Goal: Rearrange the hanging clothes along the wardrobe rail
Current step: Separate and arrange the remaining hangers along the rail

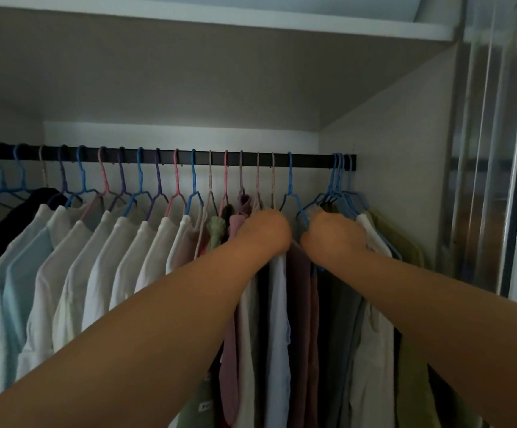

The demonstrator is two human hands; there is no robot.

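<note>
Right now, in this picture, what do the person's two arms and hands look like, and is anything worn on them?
Both forearms are bare as far as the picture shows: no sleeves, watch or bracelet. The left hand and the right hand wear no gloves. Only the backs of the hands show, so rings and nails cannot be told. The dim light hides finer marks.

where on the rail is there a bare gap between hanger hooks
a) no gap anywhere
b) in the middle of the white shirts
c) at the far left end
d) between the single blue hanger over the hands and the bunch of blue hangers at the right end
d: the rail shows bare between the single blue hanger above the hands and the bunch of blue hangers at the right end; elsewhere the hooks sit closely spaced.
</note>
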